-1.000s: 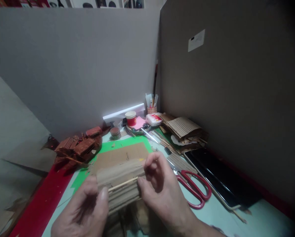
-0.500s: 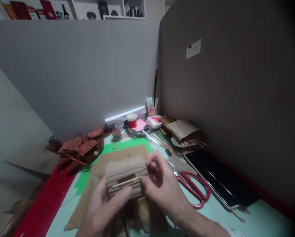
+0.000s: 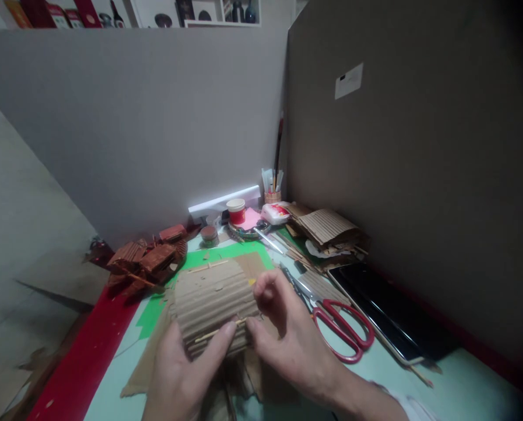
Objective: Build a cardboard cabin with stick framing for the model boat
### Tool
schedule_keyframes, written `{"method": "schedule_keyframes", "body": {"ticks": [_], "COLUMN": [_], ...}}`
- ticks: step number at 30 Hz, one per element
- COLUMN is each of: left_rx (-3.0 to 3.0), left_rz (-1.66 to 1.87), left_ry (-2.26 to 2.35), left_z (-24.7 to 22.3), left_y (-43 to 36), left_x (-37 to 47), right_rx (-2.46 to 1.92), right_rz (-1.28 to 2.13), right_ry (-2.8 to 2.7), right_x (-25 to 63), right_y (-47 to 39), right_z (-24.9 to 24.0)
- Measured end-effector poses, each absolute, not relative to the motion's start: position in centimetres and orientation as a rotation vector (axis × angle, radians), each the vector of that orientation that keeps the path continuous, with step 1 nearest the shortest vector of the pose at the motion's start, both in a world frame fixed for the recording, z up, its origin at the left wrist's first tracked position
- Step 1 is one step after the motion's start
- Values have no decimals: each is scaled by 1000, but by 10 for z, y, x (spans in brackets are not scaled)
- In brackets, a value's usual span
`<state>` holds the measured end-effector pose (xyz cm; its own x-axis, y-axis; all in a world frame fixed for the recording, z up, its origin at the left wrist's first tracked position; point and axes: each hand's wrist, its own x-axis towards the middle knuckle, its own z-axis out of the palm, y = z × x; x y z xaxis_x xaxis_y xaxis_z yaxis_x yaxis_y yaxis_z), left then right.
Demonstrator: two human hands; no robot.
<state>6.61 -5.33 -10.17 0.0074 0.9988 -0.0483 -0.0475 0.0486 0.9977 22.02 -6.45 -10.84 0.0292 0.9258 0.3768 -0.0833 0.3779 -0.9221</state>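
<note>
Since half a second ago my left thumb has come up onto the stick (image 3: 206,337), and the corrugated cardboard piece (image 3: 212,295) has tipped to show more ridged face. Left grip (image 3: 176,365) clamped on the piece's near-left edge, thumb pressing the stick. Right grip (image 3: 291,345): thumb at the stick's right end, index curled above — can't tell if it's pinching. Stick lies along the ridges, near side; a thin strip (image 3: 208,267) sits by the far edge. Both laid on, fixing unclear — I'd judge the near one unfinished. Beyond: flat cardboard, green sheet (image 3: 195,255), scissors (image 3: 344,327) right on the table (image 3: 112,383).
</note>
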Motion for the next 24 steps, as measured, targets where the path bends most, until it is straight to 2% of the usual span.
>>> {"method": "schedule_keyframes", "body": {"ticks": [12,24], "left_rx": [1107,1151], "left_rz": [1316,1379], "left_ry": [1104,1236], "left_z": [-100,-93], "left_y": [-59,-65], "left_x": [72,72], "right_rx": [-798,-757], "right_rz": [979,1071], "right_ry": [-1309,-1277], "right_x": [220,218], "right_y": [-66,-69], "right_z": [-109,-106]}}
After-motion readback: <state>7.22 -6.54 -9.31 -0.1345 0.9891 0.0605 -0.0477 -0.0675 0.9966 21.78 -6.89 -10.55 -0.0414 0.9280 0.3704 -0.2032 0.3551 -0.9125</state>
